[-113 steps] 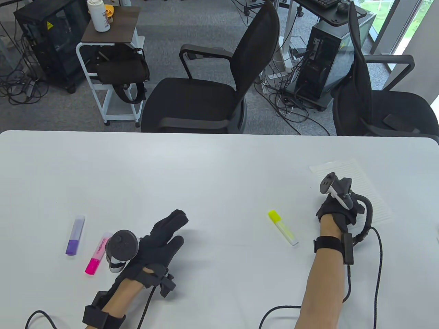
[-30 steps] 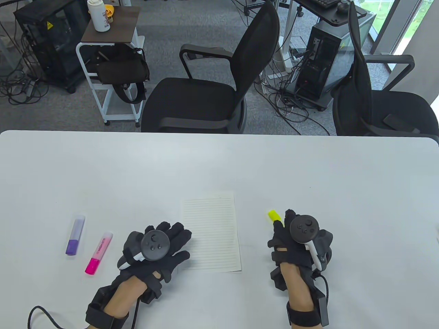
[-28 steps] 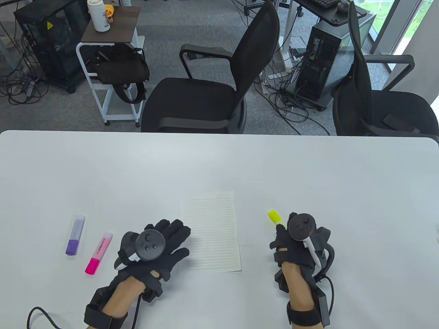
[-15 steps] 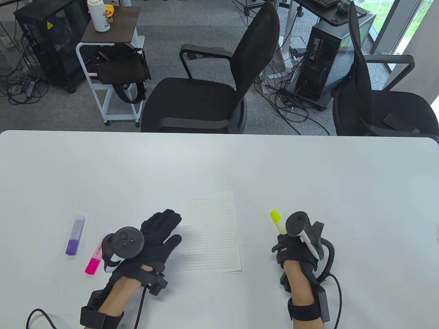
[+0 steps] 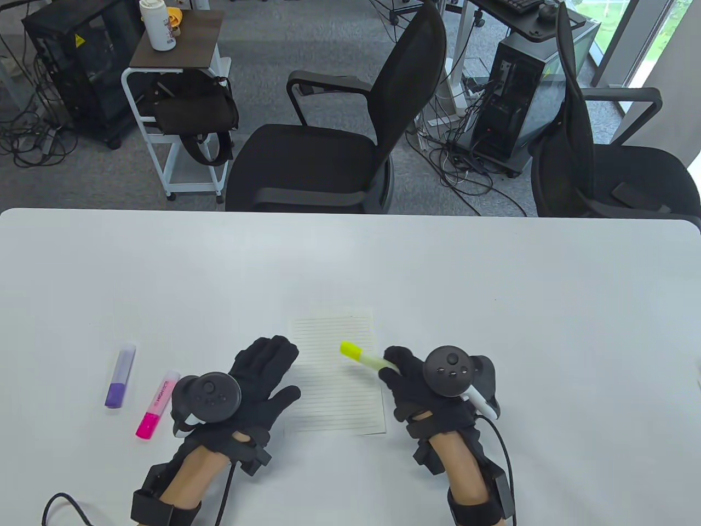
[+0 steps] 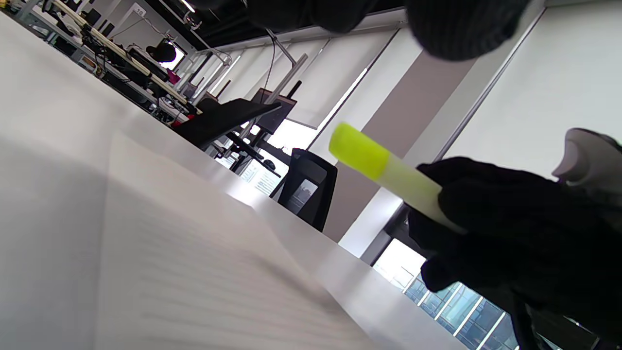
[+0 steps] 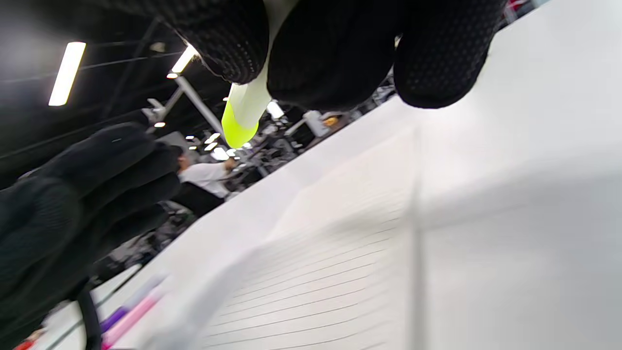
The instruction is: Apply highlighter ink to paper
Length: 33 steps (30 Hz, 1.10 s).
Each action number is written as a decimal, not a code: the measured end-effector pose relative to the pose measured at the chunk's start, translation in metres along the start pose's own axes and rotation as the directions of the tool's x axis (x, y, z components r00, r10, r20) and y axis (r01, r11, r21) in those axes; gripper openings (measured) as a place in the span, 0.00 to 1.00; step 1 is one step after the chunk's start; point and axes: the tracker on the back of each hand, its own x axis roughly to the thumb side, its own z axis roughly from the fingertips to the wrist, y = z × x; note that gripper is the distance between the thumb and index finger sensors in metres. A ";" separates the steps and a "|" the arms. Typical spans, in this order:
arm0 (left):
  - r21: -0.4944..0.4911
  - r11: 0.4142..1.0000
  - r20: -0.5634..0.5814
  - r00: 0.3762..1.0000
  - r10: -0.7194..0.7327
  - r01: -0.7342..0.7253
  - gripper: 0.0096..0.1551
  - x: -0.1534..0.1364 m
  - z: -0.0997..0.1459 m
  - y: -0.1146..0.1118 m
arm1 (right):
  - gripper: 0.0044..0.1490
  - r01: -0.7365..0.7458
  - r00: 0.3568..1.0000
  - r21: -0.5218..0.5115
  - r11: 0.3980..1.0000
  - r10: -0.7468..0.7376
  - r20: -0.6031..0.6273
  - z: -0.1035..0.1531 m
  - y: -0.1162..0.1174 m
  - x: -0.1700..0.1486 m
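The yellow highlighter (image 5: 361, 357) is gripped by the right hand (image 5: 424, 389), capped end held out above the lined paper (image 5: 335, 402); the left hand (image 5: 249, 383) is spread, empty.

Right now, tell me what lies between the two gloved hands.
In the table view, the lined white paper sheet lies between the left hand and right hand; the yellow highlighter, gripped by the right hand, hangs over it.

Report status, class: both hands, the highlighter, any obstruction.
Right hand grips yellow highlighter, cap on, raised over lined paper. Left hand open, flat at paper's left edge. Nothing blocks the paper.
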 end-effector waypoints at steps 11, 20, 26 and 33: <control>-0.098 0.987 0.090 0.989 -0.115 0.124 0.35 0.021 -0.003 -0.012 | 0.29 -0.051 0.948 0.051 0.997 0.032 0.316 -0.004 0.051 0.050; -0.126 0.990 0.056 0.996 0.063 -0.056 0.35 0.017 -0.008 -0.003 | 0.28 0.096 0.931 0.038 0.995 -0.103 0.351 -0.002 0.045 0.049; -0.049 0.998 0.068 0.997 0.040 -0.037 0.39 0.011 -0.006 -0.002 | 0.26 0.070 0.925 -0.010 0.998 -0.061 0.376 -0.002 0.038 0.049; -0.174 0.957 -0.162 0.952 -0.261 0.233 0.52 -0.013 -0.001 0.001 | 0.24 0.147 0.984 -0.141 0.979 -0.131 0.119 0.001 0.013 0.009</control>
